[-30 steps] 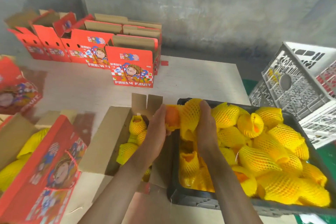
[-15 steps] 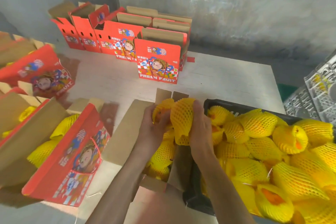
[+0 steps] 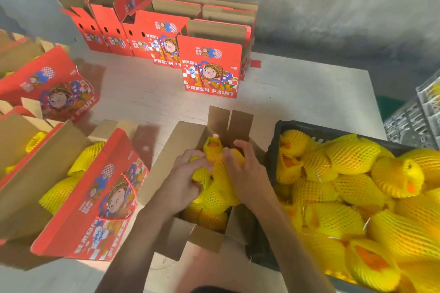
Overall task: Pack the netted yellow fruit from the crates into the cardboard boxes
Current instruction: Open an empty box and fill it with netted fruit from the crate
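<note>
Both hands down in open cardboard box [image 3: 166,164] at centre, flaps up. Left hand [image 3: 183,181] w/ fingers curled over netted fruit [image 3: 214,154] on box's left side; right hand [image 3: 247,173] w/ fingers bent round same cluster from the right, thumb on top. Exact finger contact blurred; which single fruit each grips, cannot tell. Box approx. full of yellow-netted fruit, orange skin showing at one net's open end. Black crate [image 3: 271,169] touching box's right side, heaped w/ more netted fruit [image 3: 352,157]. Left of box: another open red box [image 3: 90,200] tilted, netted fruit inside. Further left, second printed red box [image 3: 52,88]. At back by wall, row of red boxes [image 3: 209,66] upright, "FRESH FRUIT" on front. Grey plastic crate [image 3: 414,116] at right edge. All on pale tabletop [image 3: 297,93].
</note>
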Demonstrator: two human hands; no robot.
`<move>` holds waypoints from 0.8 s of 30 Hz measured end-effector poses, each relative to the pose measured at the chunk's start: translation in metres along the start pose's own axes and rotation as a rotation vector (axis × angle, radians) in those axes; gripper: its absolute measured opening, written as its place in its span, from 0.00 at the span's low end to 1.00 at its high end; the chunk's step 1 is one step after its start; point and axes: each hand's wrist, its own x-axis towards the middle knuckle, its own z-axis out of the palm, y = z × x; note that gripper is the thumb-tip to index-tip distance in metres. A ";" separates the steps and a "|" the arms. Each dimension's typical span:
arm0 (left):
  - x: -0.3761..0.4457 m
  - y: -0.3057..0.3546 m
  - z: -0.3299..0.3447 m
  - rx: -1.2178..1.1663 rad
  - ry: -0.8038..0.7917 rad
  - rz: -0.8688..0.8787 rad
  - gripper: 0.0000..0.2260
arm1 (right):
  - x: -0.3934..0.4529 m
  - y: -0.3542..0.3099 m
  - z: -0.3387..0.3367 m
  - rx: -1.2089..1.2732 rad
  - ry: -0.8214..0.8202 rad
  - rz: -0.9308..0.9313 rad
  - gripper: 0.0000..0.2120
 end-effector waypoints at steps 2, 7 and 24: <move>-0.006 -0.008 0.003 0.160 -0.049 0.078 0.28 | -0.005 0.006 0.023 -0.233 -0.030 0.024 0.22; -0.036 -0.027 0.022 0.529 -0.084 0.062 0.41 | -0.025 0.018 0.055 -0.506 0.071 0.034 0.24; -0.017 -0.010 0.031 0.817 -0.348 -0.219 0.23 | -0.034 0.010 0.078 -1.090 -0.254 -0.132 0.08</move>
